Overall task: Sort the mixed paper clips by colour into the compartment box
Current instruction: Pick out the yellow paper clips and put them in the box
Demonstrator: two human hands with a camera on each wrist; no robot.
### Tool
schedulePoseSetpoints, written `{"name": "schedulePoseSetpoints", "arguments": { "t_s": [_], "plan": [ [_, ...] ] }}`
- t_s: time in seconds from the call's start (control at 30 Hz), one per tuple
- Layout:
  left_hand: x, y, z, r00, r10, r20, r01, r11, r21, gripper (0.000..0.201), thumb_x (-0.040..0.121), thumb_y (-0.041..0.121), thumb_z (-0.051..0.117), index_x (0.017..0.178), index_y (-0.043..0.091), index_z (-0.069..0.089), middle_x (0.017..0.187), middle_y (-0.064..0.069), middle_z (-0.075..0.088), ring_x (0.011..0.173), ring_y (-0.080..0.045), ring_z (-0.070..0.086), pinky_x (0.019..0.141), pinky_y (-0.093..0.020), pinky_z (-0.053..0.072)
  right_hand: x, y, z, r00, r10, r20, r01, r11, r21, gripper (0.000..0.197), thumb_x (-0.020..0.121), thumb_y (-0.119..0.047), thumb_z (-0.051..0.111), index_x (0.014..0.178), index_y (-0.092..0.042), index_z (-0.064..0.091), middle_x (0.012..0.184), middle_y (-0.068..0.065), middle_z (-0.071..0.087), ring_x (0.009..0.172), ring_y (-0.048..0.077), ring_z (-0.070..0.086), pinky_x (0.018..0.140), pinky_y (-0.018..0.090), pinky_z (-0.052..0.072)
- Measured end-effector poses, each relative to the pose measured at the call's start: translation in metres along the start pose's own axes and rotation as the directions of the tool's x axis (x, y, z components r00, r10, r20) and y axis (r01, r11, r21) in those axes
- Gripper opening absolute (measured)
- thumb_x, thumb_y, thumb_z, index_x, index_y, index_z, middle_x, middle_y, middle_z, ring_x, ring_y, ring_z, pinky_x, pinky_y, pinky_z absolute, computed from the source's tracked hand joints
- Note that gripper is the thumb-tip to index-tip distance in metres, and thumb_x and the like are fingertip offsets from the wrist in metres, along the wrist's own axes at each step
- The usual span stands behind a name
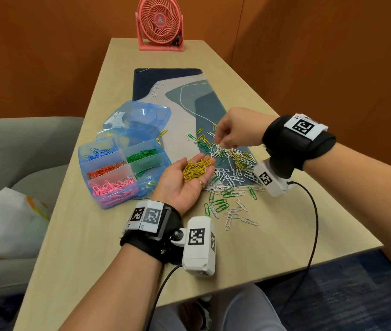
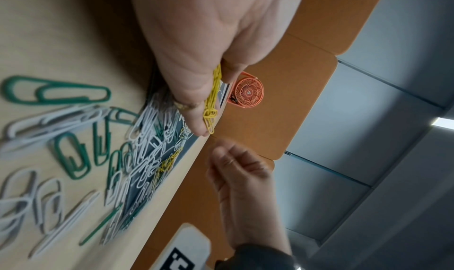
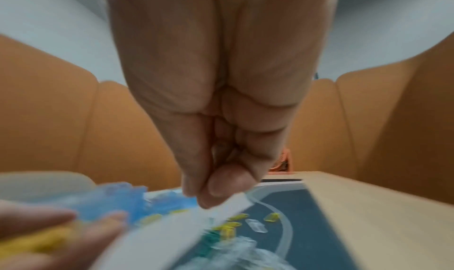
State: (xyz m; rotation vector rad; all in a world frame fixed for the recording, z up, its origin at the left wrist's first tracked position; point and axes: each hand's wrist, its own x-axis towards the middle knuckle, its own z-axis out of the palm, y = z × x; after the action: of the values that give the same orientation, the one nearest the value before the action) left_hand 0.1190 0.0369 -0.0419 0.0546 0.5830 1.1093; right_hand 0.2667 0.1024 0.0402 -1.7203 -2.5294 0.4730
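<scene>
My left hand (image 1: 190,180) lies palm up just right of the box, cupping a heap of yellow clips (image 1: 196,169); these yellow clips (image 2: 212,103) also show in the left wrist view. The blue compartment box (image 1: 82,163) holds blue (image 1: 99,152), green (image 1: 142,155), red (image 1: 104,170) and pink clips (image 1: 113,187) in separate sections. A mixed pile (image 1: 232,168) of white, green and yellow clips covers the mat's near end. My right hand (image 1: 219,143) hovers over the pile's far side, thumb and fingertips (image 3: 209,194) pressed together; I see no clip between them.
The box's open lid (image 1: 139,118) lies behind it. A pink fan (image 1: 160,22) stands at the table's far end, beyond the desk mat (image 1: 184,91). Loose clips (image 1: 232,211) spread toward the near edge. A grey sofa (image 1: 22,144) with a white bag (image 1: 3,223) is at left.
</scene>
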Motion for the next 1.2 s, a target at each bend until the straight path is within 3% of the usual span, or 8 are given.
{"name": "schedulePoseSetpoints", "arguments": {
  "t_s": [0.1, 0.3, 0.37, 0.57, 0.7, 0.87, 1.07, 1.2],
  "plan": [
    [0.001, -0.001, 0.0, 1.0, 0.0, 0.0, 0.0, 0.999, 0.039, 0.04, 0.103, 0.019, 0.026, 0.096, -0.008, 0.054, 0.095, -0.023, 0.06, 0.121, -0.036, 0.049, 0.096, -0.042, 0.04, -0.001, 0.025, 0.002, 0.987, 0.157, 0.025, -0.154, 0.983, -0.101, 0.01, 0.083, -0.004, 0.065, 0.082, -0.011, 0.071, 0.059, -0.006, 0.062, 0.05, 0.004, 0.054, 0.057, 0.019, 0.046],
    [0.0, -0.001, 0.0, 1.0, 0.024, -0.017, -0.023, 0.998, 0.065, 0.04, 0.103, 0.018, 0.026, 0.095, -0.008, 0.055, 0.093, -0.023, 0.06, 0.087, -0.034, 0.059, 0.096, -0.042, 0.041, -0.003, 0.038, 0.019, 0.968, 0.239, 0.077, -0.232, 0.969, -0.086, 0.012, 0.084, -0.018, 0.068, 0.078, -0.008, 0.071, 0.063, 0.001, 0.066, 0.052, 0.01, 0.058, 0.065, 0.025, 0.052],
    [0.001, -0.001, 0.0, 0.999, 0.029, -0.025, -0.027, 0.997, 0.073, 0.04, 0.103, 0.018, 0.027, 0.096, -0.008, 0.056, 0.094, -0.023, 0.06, 0.086, -0.033, 0.06, 0.095, -0.041, 0.042, -0.002, 0.035, 0.025, 0.963, 0.254, 0.087, -0.247, 0.966, -0.082, 0.023, 0.082, -0.03, 0.072, 0.076, -0.009, 0.067, 0.062, 0.003, 0.065, 0.053, 0.015, 0.06, 0.065, 0.027, 0.054],
    [0.0, -0.001, 0.0, 0.999, 0.034, -0.026, -0.032, 0.996, 0.081, 0.04, 0.103, 0.018, 0.027, 0.098, -0.008, 0.056, 0.096, -0.023, 0.06, 0.101, -0.034, 0.056, 0.094, -0.041, 0.043, 0.0, 0.036, 0.025, 0.953, 0.271, 0.135, -0.264, 0.962, -0.063, 0.008, 0.082, -0.012, 0.067, 0.074, -0.011, 0.067, 0.064, 0.002, 0.065, 0.057, 0.014, 0.058, 0.06, 0.026, 0.051],
    [0.001, -0.001, -0.001, 0.999, 0.038, -0.03, -0.036, 0.996, 0.083, 0.04, 0.103, 0.018, 0.027, 0.102, -0.009, 0.056, 0.096, -0.022, 0.06, 0.095, -0.034, 0.058, 0.093, -0.042, 0.043, 0.001, 0.04, 0.014, 0.944, 0.28, 0.176, -0.276, 0.96, -0.05, 0.012, 0.082, -0.012, 0.068, 0.07, -0.015, 0.068, 0.064, -0.001, 0.065, 0.06, 0.013, 0.054, 0.054, 0.022, 0.043],
    [0.003, -0.001, -0.002, 0.998, 0.042, -0.037, -0.039, 0.995, 0.09, 0.04, 0.103, 0.018, 0.027, 0.096, -0.008, 0.056, 0.095, -0.021, 0.06, 0.088, -0.032, 0.06, 0.092, -0.042, 0.043, 0.009, 0.033, 0.013, 0.958, 0.277, 0.068, -0.274, 0.96, -0.053, 0.011, 0.082, -0.012, 0.063, 0.075, -0.007, 0.07, 0.065, 0.004, 0.065, 0.062, 0.016, 0.055, 0.063, 0.027, 0.049],
    [0.003, -0.001, -0.002, 0.999, 0.047, -0.023, -0.044, 0.994, 0.099, 0.04, 0.103, 0.018, 0.026, 0.094, -0.008, 0.055, 0.094, -0.02, 0.059, 0.088, -0.032, 0.058, 0.096, -0.042, 0.04, 0.017, 0.023, 0.03, 0.962, 0.266, 0.055, -0.251, 0.949, -0.192, 0.024, 0.08, -0.021, 0.074, 0.094, -0.001, 0.072, 0.092, 0.013, 0.071, 0.081, 0.024, 0.064, 0.069, 0.029, 0.048],
    [0.003, -0.001, -0.002, 0.999, 0.043, -0.025, -0.04, 0.994, 0.097, 0.04, 0.103, 0.018, 0.026, 0.095, -0.008, 0.055, 0.095, -0.021, 0.059, 0.086, -0.032, 0.059, 0.095, -0.042, 0.041, 0.016, 0.02, 0.032, 0.967, 0.246, 0.064, -0.225, 0.947, -0.231, 0.019, 0.081, -0.015, 0.07, 0.094, -0.001, 0.072, 0.086, 0.011, 0.067, 0.08, 0.025, 0.06, 0.068, 0.028, 0.046]
  ]
}}
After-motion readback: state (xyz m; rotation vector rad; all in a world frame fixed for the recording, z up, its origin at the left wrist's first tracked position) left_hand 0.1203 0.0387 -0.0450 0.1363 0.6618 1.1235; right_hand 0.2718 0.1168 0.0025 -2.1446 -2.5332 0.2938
